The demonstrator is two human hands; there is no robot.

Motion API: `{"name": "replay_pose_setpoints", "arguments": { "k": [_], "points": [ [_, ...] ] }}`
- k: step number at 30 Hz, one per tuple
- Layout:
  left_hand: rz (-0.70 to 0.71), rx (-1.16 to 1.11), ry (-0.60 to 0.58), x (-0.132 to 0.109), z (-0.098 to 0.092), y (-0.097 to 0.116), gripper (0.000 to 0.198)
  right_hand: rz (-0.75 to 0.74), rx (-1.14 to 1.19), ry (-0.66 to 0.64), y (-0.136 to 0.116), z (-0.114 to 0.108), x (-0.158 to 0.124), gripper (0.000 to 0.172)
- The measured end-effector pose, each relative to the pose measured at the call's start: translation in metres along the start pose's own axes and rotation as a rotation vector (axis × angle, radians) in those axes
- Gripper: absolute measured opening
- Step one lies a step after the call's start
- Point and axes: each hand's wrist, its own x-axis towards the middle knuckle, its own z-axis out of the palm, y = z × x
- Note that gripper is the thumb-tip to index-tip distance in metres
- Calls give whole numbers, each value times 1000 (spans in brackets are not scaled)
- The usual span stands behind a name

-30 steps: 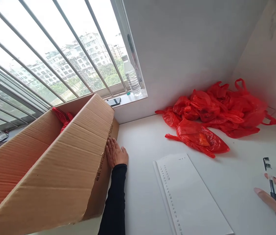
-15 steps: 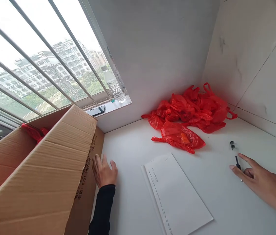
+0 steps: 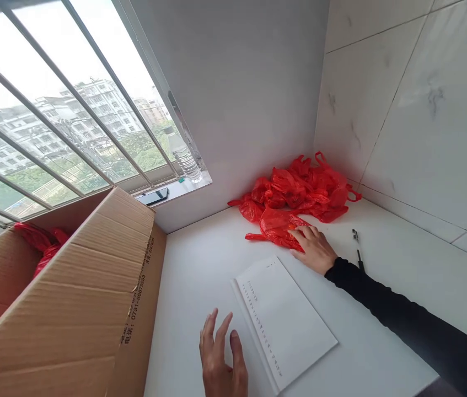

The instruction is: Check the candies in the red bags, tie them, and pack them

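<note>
My right hand [image 3: 315,251] reaches onto the nearest red plastic bag [image 3: 274,225], fingers stretched over its right end and thumb apart from them. Something orange shows through the bag under the fingertips. My left hand [image 3: 221,361] is raised near the front edge of the view, fingers spread, holding nothing. Between the hands lies a white notebook [image 3: 295,317] with rows of small handwriting along its left side. A black pen [image 3: 360,263] rests beyond my right forearm, with a small black and clear piece [image 3: 355,235], perhaps its cap, just past its tip.
More red plastic bags [image 3: 299,190] are heaped in the corner against the walls. A cardboard box [image 3: 80,275] with red bags inside stands at the left. On the windowsill [image 3: 192,184] are a water bottle [image 3: 184,157] and a phone [image 3: 154,197]. The white tabletop [image 3: 192,264] lies below.
My right hand has left the pen and moved left onto the front red bag. My left hand has come away from the box side, nearer to me. The view has turned rightward.
</note>
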Motion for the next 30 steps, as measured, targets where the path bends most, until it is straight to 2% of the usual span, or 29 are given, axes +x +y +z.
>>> {"name": "replay_pose_setpoints", "arguments": {
  "k": [2,4,6,9,11,14,17,20,22,24,27,30],
  "points": [
    [10,-42,17,-8,-2,3,28,-4,17,8,-2,6,10,22],
    [-12,-75,18,-13,-8,4,28,-1,62,25,-3,0,14,12],
    [-59,-107,7,-14,-18,8,28,0,138,50,-6,-15,13,12],
    [-156,-177,-28,-10,-32,22,31,-6,293,65,-17,-51,1,19],
    [-197,-227,-70,-3,-39,35,33,-20,412,13,-29,-75,-13,22],
    [-178,-301,-111,10,-41,55,35,-66,578,-185,-48,-98,-37,29],
    [-136,-460,-147,18,-34,70,39,-96,673,-403,-56,-95,-57,34],
    [-142,-564,-295,18,-19,75,42,-68,660,-495,-56,-74,-72,33],
    [-166,-553,-368,13,-9,73,39,-21,610,-459,-56,-63,-80,30],
    [-185,-531,-387,9,-2,71,33,8,566,-384,-60,-58,-87,29],
    [-185,-510,-390,4,0,71,28,-39,527,-309,-71,-60,-93,25],
    [-161,-490,-387,3,-3,72,24,-95,495,-267,-80,-64,-93,13]
  ]
}}
